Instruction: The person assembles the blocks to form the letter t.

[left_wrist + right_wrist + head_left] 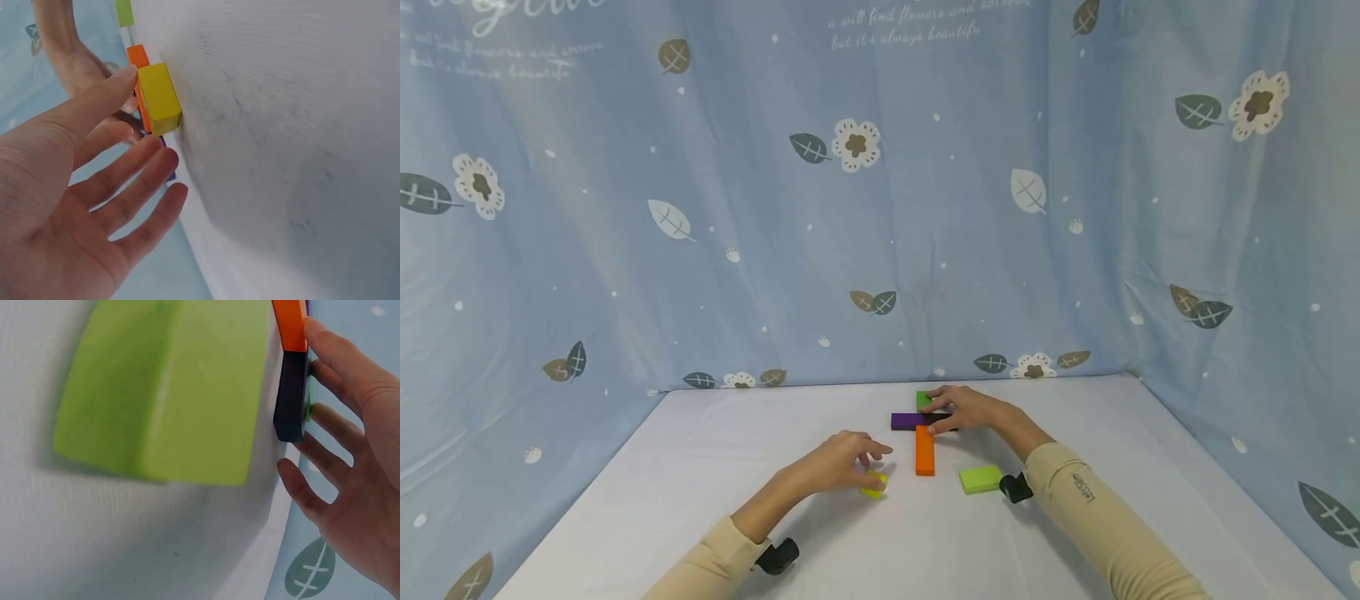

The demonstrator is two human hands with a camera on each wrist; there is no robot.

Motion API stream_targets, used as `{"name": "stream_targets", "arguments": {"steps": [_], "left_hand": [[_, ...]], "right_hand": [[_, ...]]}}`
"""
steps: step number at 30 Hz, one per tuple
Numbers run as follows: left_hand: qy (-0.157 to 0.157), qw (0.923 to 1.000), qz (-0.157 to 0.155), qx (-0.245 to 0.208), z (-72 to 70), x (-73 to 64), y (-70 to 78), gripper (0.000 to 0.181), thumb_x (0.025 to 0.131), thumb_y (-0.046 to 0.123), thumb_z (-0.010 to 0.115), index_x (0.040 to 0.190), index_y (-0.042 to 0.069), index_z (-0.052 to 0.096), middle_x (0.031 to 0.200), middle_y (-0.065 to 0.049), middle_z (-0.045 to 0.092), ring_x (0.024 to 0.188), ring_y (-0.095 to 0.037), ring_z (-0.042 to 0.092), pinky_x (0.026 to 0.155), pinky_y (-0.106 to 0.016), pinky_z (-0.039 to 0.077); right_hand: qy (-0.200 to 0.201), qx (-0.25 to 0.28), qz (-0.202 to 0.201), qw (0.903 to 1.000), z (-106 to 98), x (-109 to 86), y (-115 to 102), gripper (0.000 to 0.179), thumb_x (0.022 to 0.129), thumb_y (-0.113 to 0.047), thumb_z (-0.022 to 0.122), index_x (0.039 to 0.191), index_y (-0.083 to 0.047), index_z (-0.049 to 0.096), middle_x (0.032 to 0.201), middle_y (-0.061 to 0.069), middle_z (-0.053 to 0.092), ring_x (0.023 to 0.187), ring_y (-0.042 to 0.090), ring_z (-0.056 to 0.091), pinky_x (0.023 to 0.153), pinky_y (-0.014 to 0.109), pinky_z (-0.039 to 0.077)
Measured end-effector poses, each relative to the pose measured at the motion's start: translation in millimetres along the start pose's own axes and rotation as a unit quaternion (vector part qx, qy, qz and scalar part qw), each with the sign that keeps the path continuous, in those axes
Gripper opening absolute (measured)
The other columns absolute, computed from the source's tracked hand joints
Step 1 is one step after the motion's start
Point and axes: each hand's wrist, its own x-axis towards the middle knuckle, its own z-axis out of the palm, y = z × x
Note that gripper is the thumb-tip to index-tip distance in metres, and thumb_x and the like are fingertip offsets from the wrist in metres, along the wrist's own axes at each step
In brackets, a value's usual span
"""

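Observation:
Several coloured blocks lie in a cross on the white table: an orange block [925, 452] in front, a purple block [907, 422] to the left, a black block [290, 397] to the right and a green block [922, 401] at the back. Over the black one is my right hand [966, 408], fingers spread, its thumb tip right at the orange block's edge. My left hand [841, 463] hovers at a small yellow block [159, 98]; the thumb tip meets its corner while the other fingers stay loosely extended. In the head view the left thumb partly hides the yellow block.
A lime green block [981, 479] lies near the right wrist, looming large in the right wrist view. Black wrist cameras hang under both sleeves. A blue curtain [925, 250] with leaves and flowers rises along the table's back edge and sides.

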Motion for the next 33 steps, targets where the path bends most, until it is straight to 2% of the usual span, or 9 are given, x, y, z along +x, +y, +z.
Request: {"name": "stream_targets", "arguments": {"steps": [8, 16, 20, 25, 33], "left_hand": [[0.006, 0.9998, 0.002, -0.016, 0.3, -7.3, -4.3, 0.047, 0.082, 0.033, 0.079, 0.124, 0.013, 0.069, 0.1, 0.004, 0.073, 0.088, -0.006, 0.065, 0.077, -0.021, 0.053], [0.048, 0.9982, -0.014, -0.033, 1.3, -18.5, 0.5, 0.04, 0.079, 0.029, 0.082, 0.111, 0.007, 0.073, 0.09, -0.002, 0.072, 0.08, -0.012, 0.065, 0.069, -0.018, 0.051], [0.062, 0.9972, -0.027, -0.033, 1.9, -21.1, 0.3, 0.037, 0.078, 0.029, 0.082, 0.106, 0.007, 0.074, 0.084, 0.0, 0.071, 0.074, -0.007, 0.06, 0.064, -0.017, 0.049], [0.052, 0.9966, -0.029, -0.057, 3.7, -24.0, -0.6, 0.036, 0.076, 0.025, 0.085, 0.104, 0.005, 0.075, 0.08, 0.001, 0.071, 0.07, 0.0, 0.059, 0.064, -0.015, 0.05], [0.039, 0.9939, -0.027, -0.1, 4.8, -25.7, -1.6, 0.031, 0.075, 0.014, 0.085, 0.102, 0.004, 0.075, 0.084, -0.002, 0.072, 0.071, 0.0, 0.061, 0.067, -0.014, 0.052]], "right_hand": [[0.0, 0.007, 0.007, 0.9999, 0.0, 0.7, 1.1, 0.05, 0.087, -0.042, 0.073, 0.132, -0.022, 0.064, 0.153, 0.009, 0.043, 0.14, 0.037, 0.038, 0.112, 0.058, 0.034], [0.002, 0.009, 0.012, 0.9999, 0.9, 1.7, 2.6, 0.049, 0.086, -0.042, 0.073, 0.131, -0.023, 0.065, 0.153, 0.008, 0.043, 0.14, 0.036, 0.038, 0.112, 0.058, 0.035], [0.002, 0.01, 0.006, 0.9999, 1.4, 0.7, 2.8, 0.049, 0.087, -0.041, 0.073, 0.131, -0.022, 0.065, 0.153, 0.01, 0.043, 0.14, 0.038, 0.039, 0.111, 0.059, 0.035], [0.0, 0.012, 0.009, 0.9999, 0.8, -0.3, 1.6, 0.05, 0.087, -0.041, 0.072, 0.132, -0.022, 0.064, 0.154, 0.01, 0.042, 0.14, 0.038, 0.038, 0.112, 0.059, 0.034], [0.0, 0.017, 0.011, 0.9998, -0.1, -1.0, 0.5, 0.05, 0.087, -0.041, 0.072, 0.132, -0.021, 0.064, 0.154, 0.011, 0.042, 0.141, 0.039, 0.036, 0.113, 0.06, 0.033]]}}
